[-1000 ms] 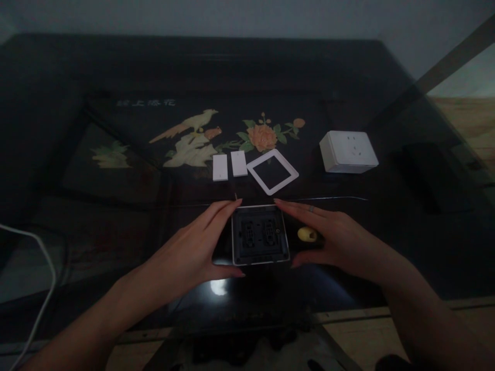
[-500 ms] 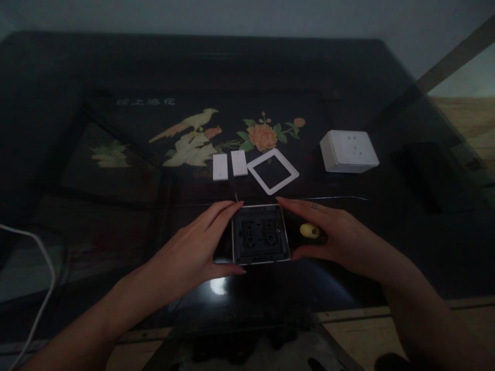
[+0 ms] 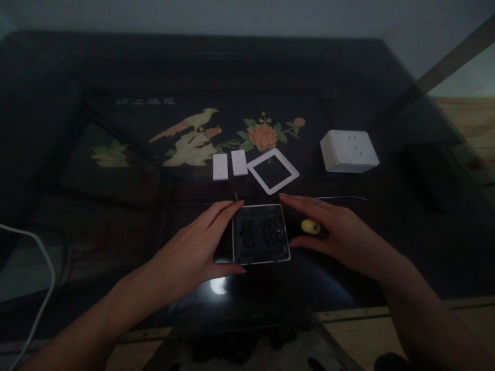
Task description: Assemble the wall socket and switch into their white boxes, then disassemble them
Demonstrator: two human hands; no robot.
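Observation:
A square wall switch (image 3: 260,234) sits on the dark table, its black inner face with two mechanisms uncovered inside a pale rim. A small screw shows at its right side. My left hand (image 3: 201,239) is closed round the left side, fingers at the upper corner and thumb at the lower edge. At the right edge is my right hand (image 3: 328,221), thumb by the side and index fingertip just off the top corner. Within its curled grip sits the yellow handle (image 3: 310,226) of a tool; the rest of the tool is hidden.
Beyond the switch lie two white rocker plates (image 3: 220,167) and a white square frame (image 3: 273,171). A white socket box (image 3: 350,151) stands farther right. A white cable (image 3: 46,263) runs along the left. The glossy table (image 3: 232,67) bears a bird-and-flower picture.
My right hand has shifted slightly, its thumb moving up along the switch's edge and its index fingertip away from the corner. The yellow handle moved a little with it. My left hand stays.

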